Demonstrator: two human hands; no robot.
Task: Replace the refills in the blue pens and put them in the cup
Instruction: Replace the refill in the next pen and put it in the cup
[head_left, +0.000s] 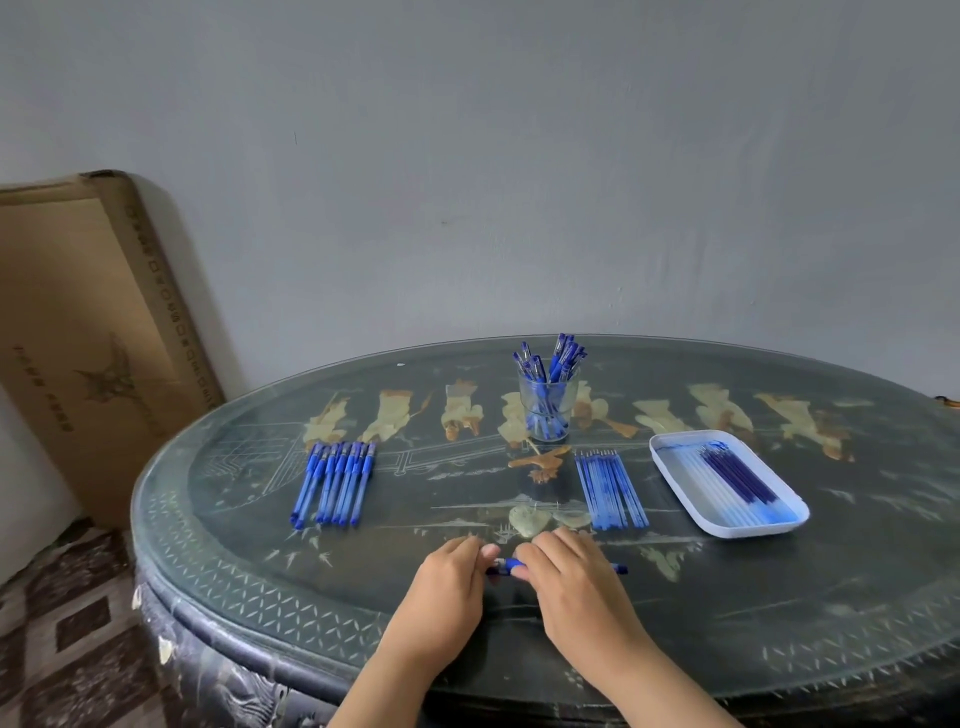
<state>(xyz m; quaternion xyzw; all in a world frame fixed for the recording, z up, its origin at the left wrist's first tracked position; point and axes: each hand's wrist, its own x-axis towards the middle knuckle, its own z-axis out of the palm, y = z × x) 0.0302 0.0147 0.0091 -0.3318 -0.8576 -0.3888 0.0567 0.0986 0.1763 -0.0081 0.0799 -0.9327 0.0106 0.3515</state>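
At lower centre of the frame, a blue pen (506, 565) is gripped crosswise over the table (415, 519) by curled fingers of the left hand (452, 577) and right hand (566, 577). The pen-filled cup (548, 410) is seen above them, at centre.

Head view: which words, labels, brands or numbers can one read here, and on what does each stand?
Nothing can be quoted.
Cardboard box: dark print on its face and a row of marks along its edge, too blurred to read.
Blue pens and cup: any print is too small to read.
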